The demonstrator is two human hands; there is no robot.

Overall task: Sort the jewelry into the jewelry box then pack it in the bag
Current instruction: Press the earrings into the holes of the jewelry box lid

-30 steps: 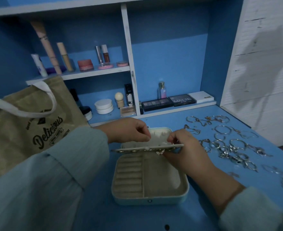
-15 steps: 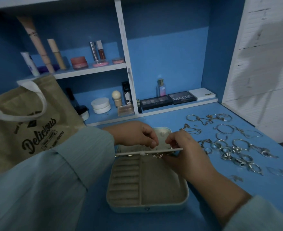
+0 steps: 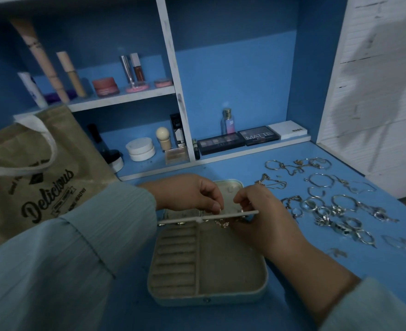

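Two hands busy over the open jewelry box (image 3: 206,266), L to R: bag (image 3: 37,177) stands far left w/ handle up, prob parked close for the packing step later. Left hand (image 3: 187,193) fingers curled, pinching at the top edge of the flap (image 3: 209,217) inside the box, likely steadying it. Right hand (image 3: 261,211) also pinching at the flap, seems to be hooking on a small gold chain (image 3: 222,223) that dangles just below it. Box tray under it looks unfilled. Loose rings and bracelets (image 3: 328,206) spread on the desk (image 3: 245,168) right of the box, near the right hand for easy reach; most still unsorted
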